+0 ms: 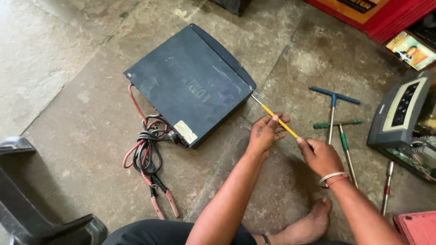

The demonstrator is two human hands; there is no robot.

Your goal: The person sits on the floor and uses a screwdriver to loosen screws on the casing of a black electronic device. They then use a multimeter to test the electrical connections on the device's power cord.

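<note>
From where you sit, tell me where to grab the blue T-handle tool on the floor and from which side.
Take the blue T-handle tool by its crossbar, coming down from above. It lies flat on the floor, crossbar at the far end and its steel shaft pointing back toward you, beside the green-handled tool. The crossbar is the thickest part and looks clear of neighbours. The right hand is probably nearer.

A boxy inverter unit point(190, 84) lies on the floor point(72, 113), its coiled cables point(147, 152) bunched at its left, a screwdriver point(277, 119) meeting its right corner, T-handle tools point(334, 113) farther right, and an opened device point(399, 118) beyond those.
</note>
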